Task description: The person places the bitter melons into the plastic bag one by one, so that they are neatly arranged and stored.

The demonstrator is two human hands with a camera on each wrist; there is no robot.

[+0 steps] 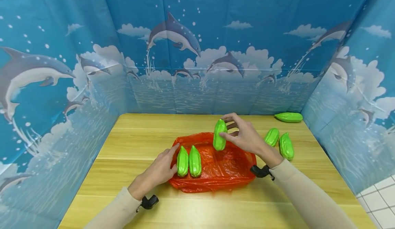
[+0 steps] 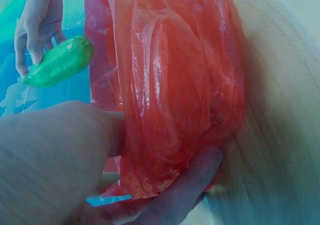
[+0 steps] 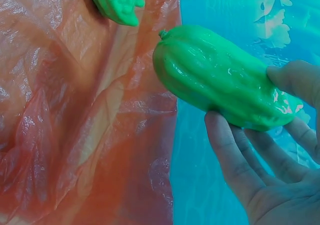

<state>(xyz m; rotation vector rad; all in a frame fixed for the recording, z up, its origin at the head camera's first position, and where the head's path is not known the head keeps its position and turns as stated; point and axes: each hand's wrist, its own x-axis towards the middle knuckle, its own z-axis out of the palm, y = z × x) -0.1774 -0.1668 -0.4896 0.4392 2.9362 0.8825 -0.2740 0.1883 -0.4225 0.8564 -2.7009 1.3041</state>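
Observation:
My right hand (image 1: 245,134) grips a glossy green ridged gourd (image 1: 219,135) between thumb and fingertips, holding it upright over the back part of a red plastic bag (image 1: 216,182). In the right wrist view the same gourd (image 3: 220,77) shows its stem end pointing away from the palm. At the bag's left side, my left hand (image 1: 160,165) pinches the bag's edge, thumb on the inner side and fingers outside, as the left wrist view shows around the red film (image 2: 165,95). Two more gourds (image 1: 182,162) lie side by side in the open bag, near the left thumb.
Right of the bag, two green gourds (image 1: 286,146) lie on the wooden table (image 1: 129,133), partly beside my right forearm. Another gourd (image 1: 288,117) lies at the far right corner. A blue dolphin-print curtain (image 1: 191,92) encloses the table's back and sides.

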